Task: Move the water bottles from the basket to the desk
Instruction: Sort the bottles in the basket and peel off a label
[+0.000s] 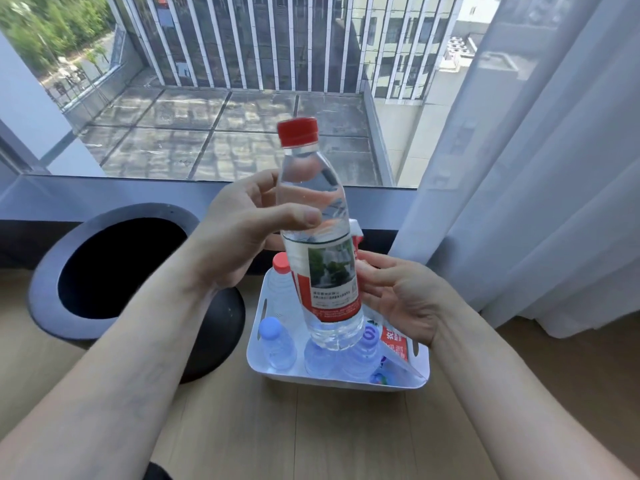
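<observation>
Clear plastic made up the raised water bottle [317, 233], which had a red cap [298, 132], water nearly to the shoulder, and a red-and-white label with a greenish picture panel; it stood almost upright in the air, tilted slightly left at the top, directly above the white basket [346, 379]; the left hand [242, 237] was wrapped around its upper body, thumb [294, 216] across the near side and fingers curled behind, holding it firmly; the right hand [398, 296] was half open, fingers loosely spread, its fingertips [363, 268] touching the right edge of the label low on the bottle, though whether it gripped or merely steadied could not be told; the label carried small printed lines under the picture, too fine to read.

Below, the basket sat on the wooden floor [311, 427] near the window sill [104, 199]; it held another red-capped bottle [282, 282] at its far left, a pale blue-capped bottle [277, 341] at its near left, and two more blue-topped bottles [346, 355] along its near wall; a red package [394, 341] with white characters, not legible, lay at the basket's right side; a dark round bin [114, 268] stood just left of the basket; a sheer white curtain [536, 168] hung at the far right.
</observation>
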